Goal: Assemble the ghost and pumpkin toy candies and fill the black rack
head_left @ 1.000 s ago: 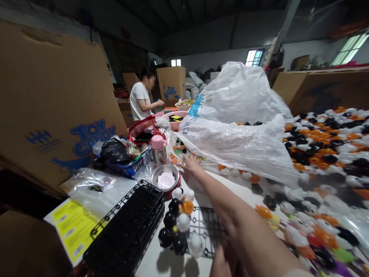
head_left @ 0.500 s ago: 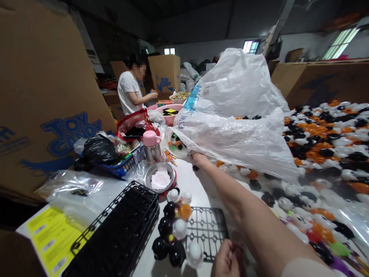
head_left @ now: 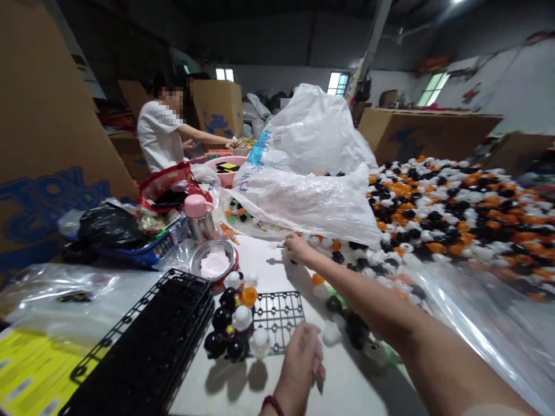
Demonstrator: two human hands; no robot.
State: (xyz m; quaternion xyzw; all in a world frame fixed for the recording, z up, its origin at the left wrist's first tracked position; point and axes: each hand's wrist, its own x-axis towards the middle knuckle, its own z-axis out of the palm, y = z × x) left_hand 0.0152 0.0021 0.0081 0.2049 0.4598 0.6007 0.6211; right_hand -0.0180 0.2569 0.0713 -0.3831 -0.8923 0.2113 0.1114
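My right hand [head_left: 297,248] reaches forward over the white table, its fingertips pinched on a small thin piece [head_left: 281,246] with a pale end. Near the front edge, my left hand [head_left: 303,349] hovers with loosely bent fingers and nothing visible in them. Beside it lies a black grid tray [head_left: 280,315]. Black, white and orange round toys, among them a white one [head_left: 241,318] and an orange one [head_left: 248,296], stand grouped at the tray's left side. Further left is a stack of black grid trays [head_left: 143,346].
A large pile of toys [head_left: 451,202] fills the right, beside a white plastic bag [head_left: 312,196]. A metal bowl [head_left: 195,263], pink-lidded flask [head_left: 199,216] and blue basket [head_left: 143,251] stand left. Behind them is a person [head_left: 160,136] in a white shirt.
The view has turned right. My right hand has drawn back from the bag's edge, and a small piece now shows in its fingertips. My left hand has risen and its fingers have loosened.
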